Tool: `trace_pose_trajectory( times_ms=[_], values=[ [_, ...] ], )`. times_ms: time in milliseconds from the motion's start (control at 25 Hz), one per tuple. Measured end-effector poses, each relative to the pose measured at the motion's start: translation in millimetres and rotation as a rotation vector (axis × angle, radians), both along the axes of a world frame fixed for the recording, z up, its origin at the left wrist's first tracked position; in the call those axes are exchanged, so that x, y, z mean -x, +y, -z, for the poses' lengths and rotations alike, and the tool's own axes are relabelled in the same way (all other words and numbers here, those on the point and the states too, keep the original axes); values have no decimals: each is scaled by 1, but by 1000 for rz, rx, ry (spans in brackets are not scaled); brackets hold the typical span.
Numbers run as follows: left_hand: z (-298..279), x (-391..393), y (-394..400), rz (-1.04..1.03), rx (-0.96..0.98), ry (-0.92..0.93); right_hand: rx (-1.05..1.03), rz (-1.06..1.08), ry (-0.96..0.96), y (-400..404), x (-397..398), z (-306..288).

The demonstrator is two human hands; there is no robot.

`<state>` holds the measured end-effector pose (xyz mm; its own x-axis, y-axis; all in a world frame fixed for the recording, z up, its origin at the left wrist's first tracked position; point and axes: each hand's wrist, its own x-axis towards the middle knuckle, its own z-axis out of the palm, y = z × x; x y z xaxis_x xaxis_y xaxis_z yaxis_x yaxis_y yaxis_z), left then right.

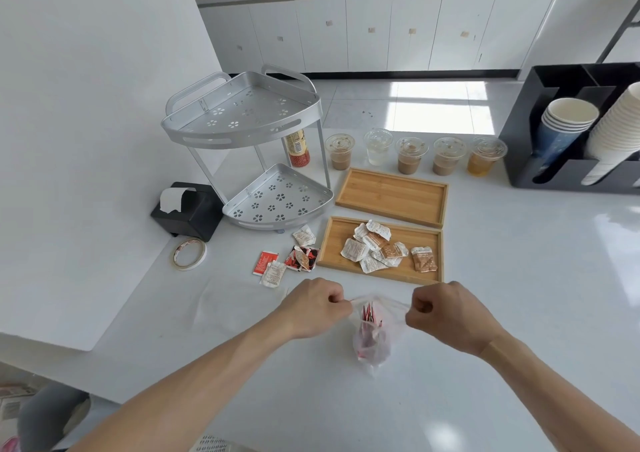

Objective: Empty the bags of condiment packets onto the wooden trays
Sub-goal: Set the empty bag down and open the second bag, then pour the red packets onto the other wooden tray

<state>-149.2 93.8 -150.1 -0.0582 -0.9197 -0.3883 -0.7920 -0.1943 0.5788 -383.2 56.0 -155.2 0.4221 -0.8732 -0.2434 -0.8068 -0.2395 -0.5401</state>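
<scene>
Progress looks roughly half: near tray (332,243) beyond both hands carries packets, far tray (391,195) bare. Left hand (313,308) and right hand (446,314) each pinch the bag (372,334) mouth in a closed grip, red packets inside.

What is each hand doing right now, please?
Left hand: closed, pinching the left edge of the clear plastic bag of red packets.
Right hand: closed, pinching the bag's right edge.

My white worktop (519,278) carries two wooden trays at 12 o'clock, the near tray (332,243) and the far tray (391,192). Loose packets (301,256), tape roll (189,254) and tissue box (188,211) lie toward 10; five lidded cups (412,155) beyond.
</scene>
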Motion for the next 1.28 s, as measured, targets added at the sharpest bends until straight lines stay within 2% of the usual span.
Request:
trace_pose_trajectory(
  times_ms=[280, 440, 520, 600, 640, 800, 960, 1000, 1080, 1160, 1280],
  values=[
    [-6, 0, -8, 72, -24, -7, 159, -72, 258, 1, 20, -13],
    [-17, 5, -8, 11, -174, 216, 147, -90, 355, -6, 28, -21],
    [-20, 11, -9, 10, -183, 259, 192, -88, 305, -6, 26, -30],
    [-21, 18, -10, 7, -172, 278, 321, -53, 136, 2, 12, -37],
    [-22, 22, -10, 0, -170, 291, 321, -32, 84, 5, 1, -39],
    [-23, 31, -8, -12, -123, 295, 45, 114, 127, 3, -38, -31],
    [-23, 31, -3, -36, -58, 226, 240, 198, 123, 7, -40, -45],
    [-23, 30, -2, -59, -58, 241, 192, 178, 80, 8, -36, -50],
    [-22, 30, -2, -102, -56, 270, -89, 135, 38, 7, -32, -56],
    [-19, 31, -2, -118, -44, 283, -234, 110, 105, 8, -36, -48],
    [-19, 35, 0, -78, -44, 274, -163, 179, 159, 8, -41, -31]
  ],
)
